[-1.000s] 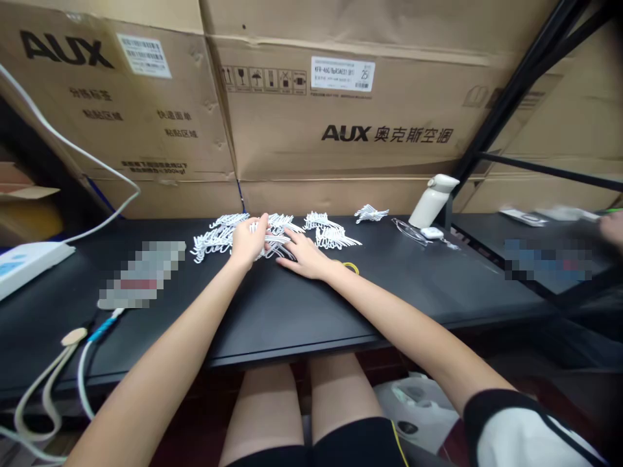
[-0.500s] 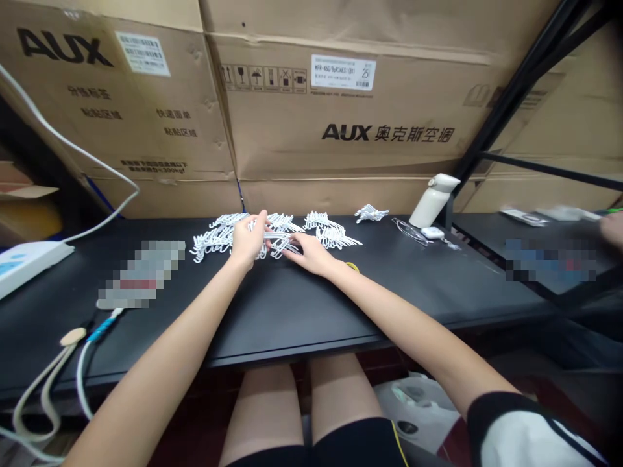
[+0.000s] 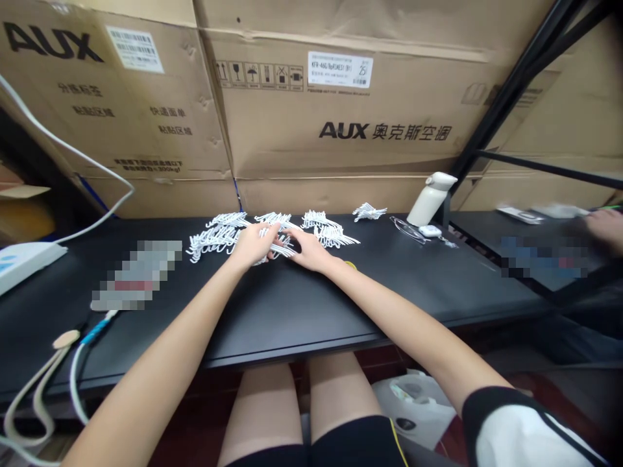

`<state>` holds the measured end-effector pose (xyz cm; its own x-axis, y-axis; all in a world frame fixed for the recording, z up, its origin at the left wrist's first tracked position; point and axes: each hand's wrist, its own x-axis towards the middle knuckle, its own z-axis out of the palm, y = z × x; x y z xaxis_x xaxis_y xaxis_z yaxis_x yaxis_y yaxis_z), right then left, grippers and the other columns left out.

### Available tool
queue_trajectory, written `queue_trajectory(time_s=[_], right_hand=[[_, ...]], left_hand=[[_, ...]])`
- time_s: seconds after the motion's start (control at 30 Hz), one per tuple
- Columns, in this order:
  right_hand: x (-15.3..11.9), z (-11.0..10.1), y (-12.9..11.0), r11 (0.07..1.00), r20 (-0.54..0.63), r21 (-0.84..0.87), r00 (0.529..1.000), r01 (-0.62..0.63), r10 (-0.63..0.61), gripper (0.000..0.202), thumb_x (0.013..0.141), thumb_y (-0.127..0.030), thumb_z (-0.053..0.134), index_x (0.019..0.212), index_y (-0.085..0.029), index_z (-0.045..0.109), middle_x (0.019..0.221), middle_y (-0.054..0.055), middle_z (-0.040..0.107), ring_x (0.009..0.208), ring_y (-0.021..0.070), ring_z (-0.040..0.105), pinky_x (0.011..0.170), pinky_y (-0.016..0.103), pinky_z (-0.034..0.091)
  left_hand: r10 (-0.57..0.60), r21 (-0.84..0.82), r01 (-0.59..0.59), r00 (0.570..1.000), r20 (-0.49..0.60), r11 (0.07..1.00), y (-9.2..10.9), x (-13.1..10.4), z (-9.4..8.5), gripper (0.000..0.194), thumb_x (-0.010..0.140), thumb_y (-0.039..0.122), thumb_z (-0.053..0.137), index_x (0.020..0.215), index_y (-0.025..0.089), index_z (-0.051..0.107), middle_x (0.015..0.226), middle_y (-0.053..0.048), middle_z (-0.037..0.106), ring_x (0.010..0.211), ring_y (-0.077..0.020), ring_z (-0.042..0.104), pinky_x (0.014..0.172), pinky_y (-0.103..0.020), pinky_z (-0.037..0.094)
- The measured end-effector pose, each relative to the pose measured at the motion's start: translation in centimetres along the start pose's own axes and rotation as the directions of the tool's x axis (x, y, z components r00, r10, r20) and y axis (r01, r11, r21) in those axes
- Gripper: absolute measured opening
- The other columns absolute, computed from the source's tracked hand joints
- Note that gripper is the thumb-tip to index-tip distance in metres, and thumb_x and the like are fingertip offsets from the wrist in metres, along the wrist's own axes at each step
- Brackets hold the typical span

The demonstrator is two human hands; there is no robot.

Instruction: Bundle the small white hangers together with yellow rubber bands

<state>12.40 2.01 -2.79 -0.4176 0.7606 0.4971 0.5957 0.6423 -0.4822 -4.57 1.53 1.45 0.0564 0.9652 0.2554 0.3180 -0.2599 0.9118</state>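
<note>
Left hand (image 3: pixel 254 245): closed around a white hooked bunch (image 3: pixel 285 249), apparently to steady it.
Right hand (image 3: pixel 310 250): curved at the bunch's right end, perhaps for evening; grip unclear.
White piles (image 3: pixel 214 240): lying left, right and beyond, probably for easy reach.

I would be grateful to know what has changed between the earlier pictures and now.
The left hand, holding white hooked pieces, has moved slightly right, towards the right hand, whose spread fingers have drawn in beside them. At the far right, another person's hand reaches slightly further left. The bottle, glasses and charging case stayed put.
</note>
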Motion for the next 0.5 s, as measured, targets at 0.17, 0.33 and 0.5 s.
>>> queue_trajectory(time_s=[0.17, 0.33, 0.5], right_hand=[[-0.2, -0.3, -0.7, 1.000, 0.033, 0.003, 0.999, 0.021, -0.021, 0.040, 0.079, -0.025, 0.063, 0.117, -0.016, 0.056, 0.117, 0.010, 0.063, 0.108, 0.0229, 0.058, 0.095, 0.037, 0.044], [-0.4, -0.7, -0.7, 1.000, 0.062, -0.025, 0.998, -0.013, 0.015, 0.035, 0.082, -0.039, 0.062, 0.108, -0.016, 0.059, 0.102, 0.009, 0.067, 0.095, 0.0217, 0.062, 0.084, 0.034, 0.048], [-0.4, -1.2, -0.7, 0.990, 0.066, -0.129, 0.996, -0.057, 0.066, 0.031, 0.079, -0.039, 0.064, 0.099, -0.016, 0.059, 0.090, 0.008, 0.066, 0.084, 0.0226, 0.062, 0.076, 0.035, 0.048]], left_hand=[[0.009, 0.176, -0.015, 0.999, 0.033, 0.984, 0.0, 0.0, -0.2, 0.036, 0.079, 0.050, 0.055, 0.061, 0.020, 0.063, 0.053, -0.005, 0.066, 0.032, -0.0171, 0.054, 0.035, -0.026, 0.040], [0.014, 0.234, -0.016, 1.000, 0.011, 0.972, 0.3, -0.1, -0.2, 0.039, 0.081, 0.050, 0.051, 0.061, 0.020, 0.064, 0.044, -0.004, 0.061, 0.035, -0.0183, 0.056, 0.038, -0.024, 0.041], [-0.024, 0.243, 0.017, 0.999, 0.027, 0.970, 0.4, -0.1, -0.3, 0.041, 0.081, 0.053, 0.050, 0.062, 0.020, 0.064, 0.049, -0.005, 0.064, 0.036, -0.0187, 0.057, 0.038, -0.026, 0.042]])
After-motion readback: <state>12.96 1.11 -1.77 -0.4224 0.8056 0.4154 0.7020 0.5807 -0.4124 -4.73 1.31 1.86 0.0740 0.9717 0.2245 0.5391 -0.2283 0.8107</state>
